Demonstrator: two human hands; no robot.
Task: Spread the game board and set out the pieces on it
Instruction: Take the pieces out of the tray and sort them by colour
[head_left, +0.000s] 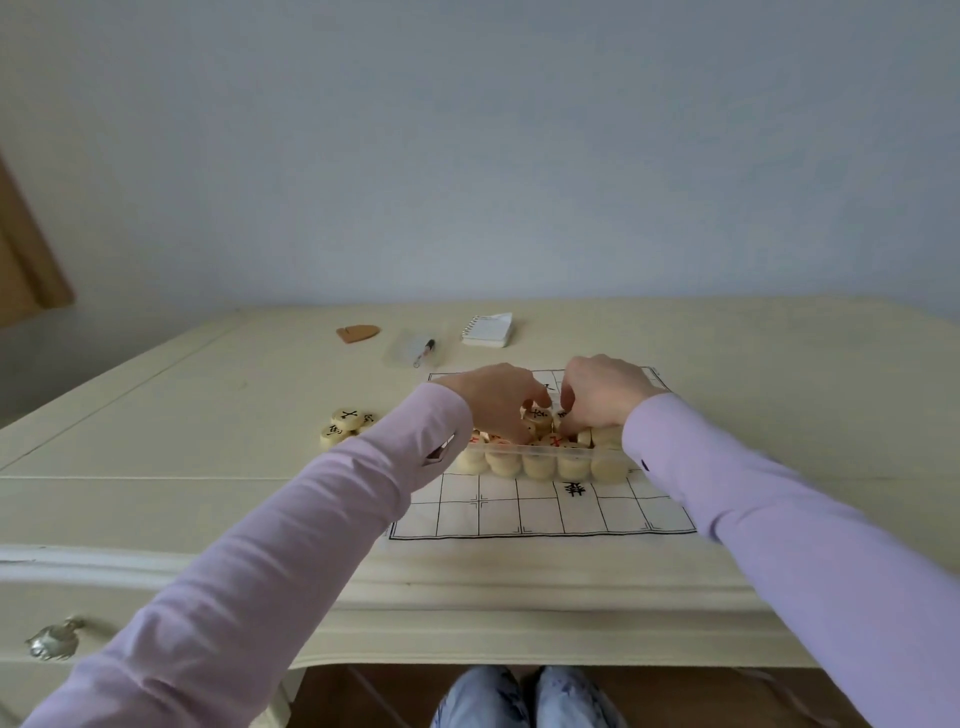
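Hidden or unclear: the middle of the game board (540, 506) lies under the clear tray (545, 457) and both forearms; its far edge shows only in bits behind the hands. The characters on most pieces in the tray (540, 465) are too small to read. The fingertips of both hands are buried among the discs.
Cut off: both lilac sleeves (291, 525) run out of the bottom corners of the view.
Board position: spread flat on the cream table (208, 457), right of centre, its near edge close to the table's front lip.
Board axis: long side runs away from the person; grid lines square to the table edge.
Board look: white sheet, thin black grid, a black border, one bold black character printed near the tray.
Tray: sits across the middle of the board, long side left to right, packed with pale round discs marked red or black.
Loose pieces (347, 425): a small cluster on the bare table, left of the board, black marks up.
Left hand (496, 402): curled down into the tray, fingers bent around discs; which one it holds I cannot tell.
Right hand (602, 397): likewise curled over the tray, fingertips among the discs, grip unclear.
Far table: notepad (487, 330), pen (424, 351), brown object (357, 332).
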